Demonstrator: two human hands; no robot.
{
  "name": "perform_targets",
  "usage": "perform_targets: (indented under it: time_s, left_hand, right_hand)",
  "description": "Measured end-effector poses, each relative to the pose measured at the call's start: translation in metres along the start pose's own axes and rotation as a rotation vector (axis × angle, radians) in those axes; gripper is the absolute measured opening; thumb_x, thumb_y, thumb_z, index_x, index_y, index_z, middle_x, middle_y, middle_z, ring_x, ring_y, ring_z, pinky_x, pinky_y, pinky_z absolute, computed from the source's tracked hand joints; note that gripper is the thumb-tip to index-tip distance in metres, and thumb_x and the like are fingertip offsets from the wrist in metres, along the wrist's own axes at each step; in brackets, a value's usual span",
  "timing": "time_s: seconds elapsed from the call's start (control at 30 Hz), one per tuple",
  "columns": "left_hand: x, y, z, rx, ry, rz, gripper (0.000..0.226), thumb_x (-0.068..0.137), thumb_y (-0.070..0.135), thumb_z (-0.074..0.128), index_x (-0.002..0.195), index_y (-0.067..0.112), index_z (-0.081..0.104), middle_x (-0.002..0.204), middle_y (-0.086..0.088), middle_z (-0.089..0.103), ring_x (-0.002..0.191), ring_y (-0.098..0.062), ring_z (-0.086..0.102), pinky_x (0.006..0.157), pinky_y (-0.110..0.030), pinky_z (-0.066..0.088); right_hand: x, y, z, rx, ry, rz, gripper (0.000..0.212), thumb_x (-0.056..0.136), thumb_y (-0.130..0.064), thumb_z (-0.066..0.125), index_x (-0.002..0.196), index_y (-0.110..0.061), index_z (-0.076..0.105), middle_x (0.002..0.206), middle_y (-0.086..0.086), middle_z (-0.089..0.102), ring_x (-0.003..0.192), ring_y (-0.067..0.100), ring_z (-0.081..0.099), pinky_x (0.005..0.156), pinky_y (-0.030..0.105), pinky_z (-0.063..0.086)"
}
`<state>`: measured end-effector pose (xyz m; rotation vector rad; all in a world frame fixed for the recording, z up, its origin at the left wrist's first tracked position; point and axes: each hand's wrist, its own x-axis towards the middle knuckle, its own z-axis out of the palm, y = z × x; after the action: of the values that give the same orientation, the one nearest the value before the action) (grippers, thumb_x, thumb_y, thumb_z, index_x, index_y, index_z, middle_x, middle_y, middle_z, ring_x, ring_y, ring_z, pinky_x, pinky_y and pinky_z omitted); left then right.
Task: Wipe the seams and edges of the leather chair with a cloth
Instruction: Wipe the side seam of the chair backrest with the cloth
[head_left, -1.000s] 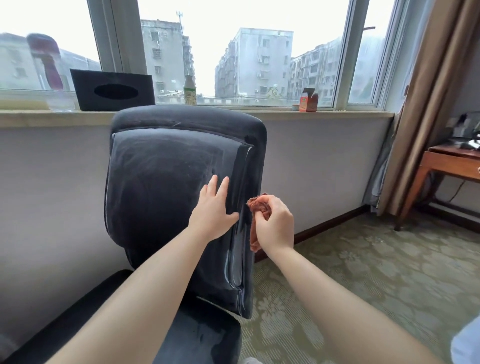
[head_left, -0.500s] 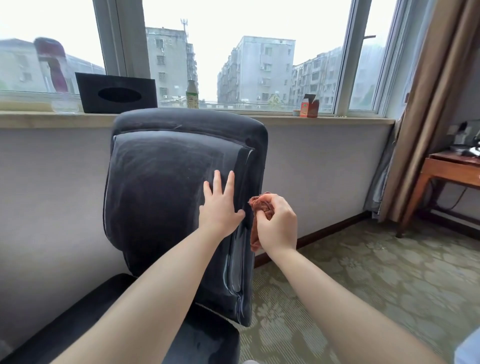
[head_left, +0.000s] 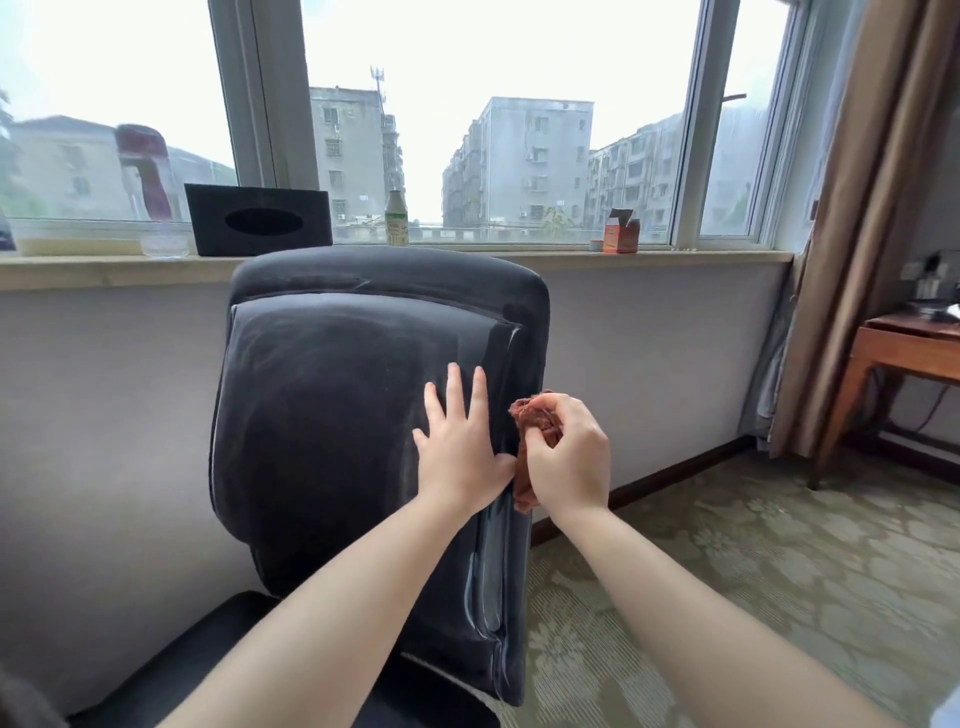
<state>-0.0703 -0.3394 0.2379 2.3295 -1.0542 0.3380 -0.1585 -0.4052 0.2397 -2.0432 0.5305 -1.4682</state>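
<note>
Head view, looking forward and down across a room toward a wide window. At far left a pale wall runs beneath a long stone windowsill (head_left: 104, 270), where a black tissue box (head_left: 258, 220) stands with its oval opening facing the room. Just right of it on the sill is a small green-labelled bottle (head_left: 397, 218), and beyond the glass rise grey apartment blocks under a white sky. Below the sill, close to the wall, stands the leather chair (head_left: 332, 415), dark grey, its padded backrest upright and its seat cushion low at the bottom edge. The left hand (head_left: 460, 447) lies flat on the right part of the backrest, fingers straight and spread, palm pressing the leather. Just beside it, the right hand (head_left: 569, 457) has its fingers curled around a bunched reddish-brown cloth (head_left: 535, 415), which is pressed into the vertical seam along the backrest's right edge. Further right on the sill sits a small orange carton (head_left: 622, 232) with its flap open. A tan curtain (head_left: 872, 208) hangs at the window's right end. Green-grey patterned carpet (head_left: 753, 571) covers the floor, and a wooden side table (head_left: 904, 348) stands at far right.
</note>
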Motion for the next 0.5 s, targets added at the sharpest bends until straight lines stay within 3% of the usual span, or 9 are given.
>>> perform_targets:
  time_s: [0.13,0.27,0.43,0.5]
  left_hand:
    - [-0.026,0.005,-0.001,0.069,0.043,0.046,0.092,0.085,0.047,0.051,0.150,0.026,-0.010,0.157,0.002,-0.018,0.145,-0.032,-0.010,0.110,-0.055,0.028]
    - [-0.045,0.000,-0.009,0.125,0.056,0.089,0.093,0.082,0.049,0.050,0.150,0.026,-0.009,0.158,0.002,-0.016,0.145,-0.031,-0.007,0.104,-0.047,0.040]
    - [-0.051,-0.014,-0.025,0.148,0.000,0.170,0.089,0.084,0.051,0.051,0.150,0.028,-0.004,0.158,0.006,-0.013,0.146,-0.024,-0.008,0.102,-0.038,0.044]
    - [-0.049,-0.023,-0.032,0.168,-0.053,0.219,0.089,0.085,0.054,0.051,0.150,0.028,-0.005,0.158,0.007,-0.015,0.146,-0.021,-0.010,0.108,-0.044,0.036]
  right_hand:
    - [-0.004,-0.009,-0.004,-0.007,0.026,-0.009,0.017,0.081,-0.002,0.062,0.091,-0.016,0.066,0.091,-0.009,0.060,0.091,0.012,0.057,0.083,0.022,0.046]
    - [-0.016,-0.012,-0.014,-0.050,0.019,-0.053,0.017,0.080,-0.001,0.062,0.093,-0.013,0.065,0.094,-0.003,0.062,0.092,0.013,0.054,0.080,0.008,0.035]
    - [-0.019,-0.015,-0.021,-0.072,-0.026,-0.038,0.022,0.082,0.000,0.061,0.100,-0.011,0.065,0.100,0.001,0.065,0.098,0.015,0.055,0.085,0.018,0.039]
    - [-0.019,-0.015,-0.021,-0.085,-0.027,-0.031,0.023,0.083,-0.001,0.061,0.103,-0.011,0.065,0.101,0.002,0.066,0.099,0.016,0.056,0.086,0.020,0.042]
